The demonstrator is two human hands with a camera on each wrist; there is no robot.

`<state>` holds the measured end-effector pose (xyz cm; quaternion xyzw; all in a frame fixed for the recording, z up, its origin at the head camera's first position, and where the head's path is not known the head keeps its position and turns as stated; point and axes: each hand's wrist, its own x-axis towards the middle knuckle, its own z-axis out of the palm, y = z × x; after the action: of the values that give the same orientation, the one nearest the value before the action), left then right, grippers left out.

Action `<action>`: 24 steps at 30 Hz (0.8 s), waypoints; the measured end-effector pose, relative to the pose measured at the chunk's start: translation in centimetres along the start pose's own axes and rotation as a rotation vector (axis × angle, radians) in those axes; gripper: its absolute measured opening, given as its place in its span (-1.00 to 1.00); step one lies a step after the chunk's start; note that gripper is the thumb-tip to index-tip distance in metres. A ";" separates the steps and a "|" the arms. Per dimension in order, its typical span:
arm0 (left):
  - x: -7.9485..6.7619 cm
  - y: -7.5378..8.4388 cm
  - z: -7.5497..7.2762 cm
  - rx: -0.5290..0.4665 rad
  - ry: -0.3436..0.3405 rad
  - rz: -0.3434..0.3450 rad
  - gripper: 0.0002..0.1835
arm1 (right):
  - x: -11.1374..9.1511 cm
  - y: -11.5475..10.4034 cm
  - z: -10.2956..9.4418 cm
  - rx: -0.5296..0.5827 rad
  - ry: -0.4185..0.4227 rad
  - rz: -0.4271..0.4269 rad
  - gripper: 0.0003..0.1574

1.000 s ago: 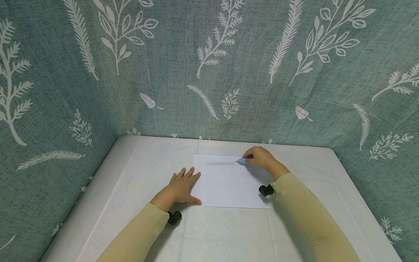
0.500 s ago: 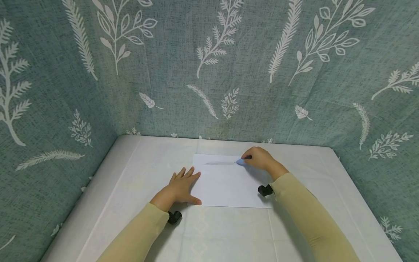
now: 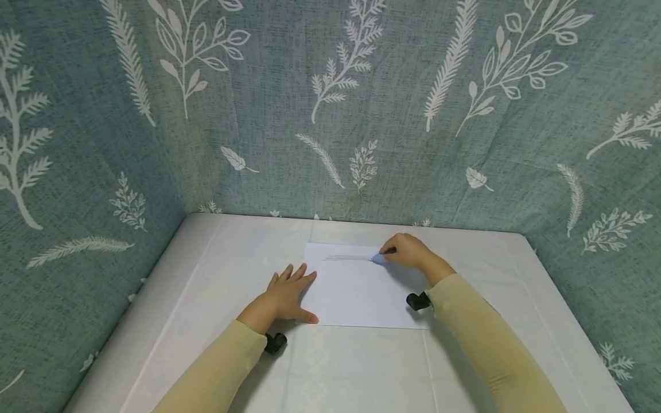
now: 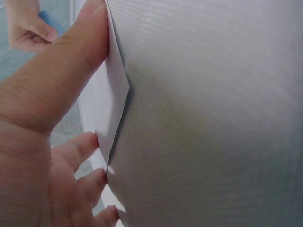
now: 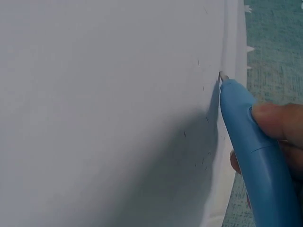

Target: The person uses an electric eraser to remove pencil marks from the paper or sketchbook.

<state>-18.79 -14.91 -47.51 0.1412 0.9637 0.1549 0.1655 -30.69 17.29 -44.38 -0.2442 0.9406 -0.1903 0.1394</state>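
A white sheet of paper (image 3: 356,292) lies on the table with several thin grey lines (image 3: 341,257) near its far edge. My left hand (image 3: 286,295), fingers spread, rests over the sheet's left edge; in the left wrist view the thumb (image 4: 71,66) lies along the near edge of the paper. My right hand (image 3: 410,250) grips a thick light-blue electric eraser (image 5: 258,156), the thumb against its side. Its narrow grey tip (image 5: 223,75) is at the paper, by the right end of the lines. Small dark crumbs (image 5: 184,134) are scattered nearby.
The table (image 3: 361,373) has a pale cloth cover. Green-blue leaf-patterned fabric (image 3: 279,115) rises behind it and at both sides. A black wrist camera (image 3: 276,343) sits under the left sleeve, another black camera (image 3: 417,301) by the right.
My right hand has shifted slightly left and toward me with the electric eraser, its tip slipping a little down across the line ends. My left hand has stayed in place.
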 end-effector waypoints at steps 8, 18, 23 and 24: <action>-0.1 0.1 -0.1 -0.008 -0.001 0.001 0.23 | 0.1 -0.3 -0.1 0.006 0.046 0.051 -0.76; -0.1 0.1 -0.2 -0.015 0.007 0.000 0.23 | 0.1 -0.5 -0.2 -0.025 0.029 0.010 -0.78; -0.1 0.2 -0.1 -0.010 0.002 -0.004 0.23 | 0.0 -0.5 -0.2 -0.028 0.051 0.030 -0.78; -0.1 0.2 -0.1 -0.009 0.001 -0.005 0.23 | 0.0 -0.5 -0.2 -0.031 0.047 0.027 -0.78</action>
<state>-18.68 -14.82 -47.33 0.1380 0.9635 0.1587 0.1658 -30.53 16.93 -43.99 -0.2291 0.9497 -0.1795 0.1159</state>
